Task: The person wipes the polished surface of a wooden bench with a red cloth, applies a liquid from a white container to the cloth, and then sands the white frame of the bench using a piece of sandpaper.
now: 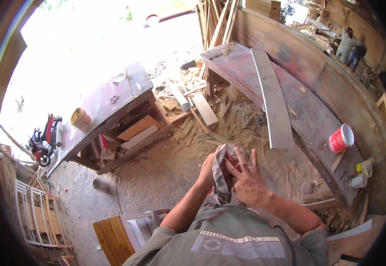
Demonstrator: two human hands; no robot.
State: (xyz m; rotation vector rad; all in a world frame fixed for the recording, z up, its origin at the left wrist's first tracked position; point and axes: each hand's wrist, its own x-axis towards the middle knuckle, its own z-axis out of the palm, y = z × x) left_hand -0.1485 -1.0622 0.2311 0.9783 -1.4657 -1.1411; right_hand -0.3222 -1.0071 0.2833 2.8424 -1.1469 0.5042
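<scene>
rag [221, 175] between hands [248, 187], left grasping, right fingers [242, 160] spread; sawdusty, scrap-littered floor [157, 177], workbenches [314, 115] both sides

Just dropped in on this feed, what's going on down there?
A person is handling a crumpled cloth: the left hand grips it, while the right hand touches it with some fingers spread. Ahead, wood scraps litter the floor. On the right-hand bench lie a long pale board and a red-and-white bucket.
</scene>
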